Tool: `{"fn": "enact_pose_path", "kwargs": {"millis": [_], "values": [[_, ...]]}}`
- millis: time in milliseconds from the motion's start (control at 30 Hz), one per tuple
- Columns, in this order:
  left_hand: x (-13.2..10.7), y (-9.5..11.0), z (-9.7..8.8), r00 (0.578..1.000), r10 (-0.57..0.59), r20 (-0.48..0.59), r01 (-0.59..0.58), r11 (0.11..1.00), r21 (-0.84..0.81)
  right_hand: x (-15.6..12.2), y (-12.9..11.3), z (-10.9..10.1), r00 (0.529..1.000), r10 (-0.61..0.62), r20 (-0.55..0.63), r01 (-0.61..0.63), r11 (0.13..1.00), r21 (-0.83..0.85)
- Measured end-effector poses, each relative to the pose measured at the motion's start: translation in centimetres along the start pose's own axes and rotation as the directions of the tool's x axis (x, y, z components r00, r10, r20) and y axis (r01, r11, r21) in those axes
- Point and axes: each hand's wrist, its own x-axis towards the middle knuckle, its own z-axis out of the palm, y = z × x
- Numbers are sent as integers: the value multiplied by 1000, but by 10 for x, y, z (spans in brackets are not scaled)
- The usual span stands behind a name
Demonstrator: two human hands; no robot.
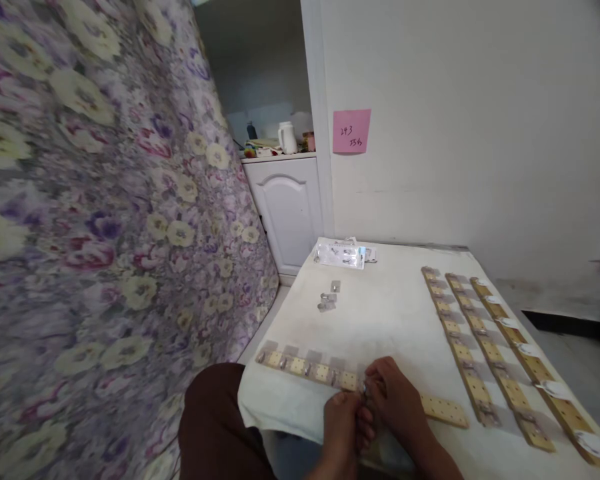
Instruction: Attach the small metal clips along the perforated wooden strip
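Note:
At the table's near edge, my left hand (344, 421) is closed, its fingers curled and thumb tip beside a small shiny metal hook (365, 387). My right hand (393, 397) comes in from the right and pinches the hook. Both hands meet over a pale wooden strip with drilled holes (296, 365) and cover part of it. On its left stretch sit several metal hooks on clear square pads, such as this hook (307, 367). Fingers hide what, if anything, my left hand grips.
Loose clear-backed hooks (327, 302) lie on the white-covered table (380, 307). Clear packaging (340, 255) rests at the back. Two strips with clear-backed hooks (460, 353) and one with white hooks (530, 363) line the right side. A floral curtain (105, 233) hangs left.

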Motion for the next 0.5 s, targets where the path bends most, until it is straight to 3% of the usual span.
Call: {"fn": "enact_pose_path", "kwargs": {"millis": [500], "values": [[-1,0,0,1000,16,2,-16,999,45,1,0,-1,999,30,24,-30,1000,-7]]}}
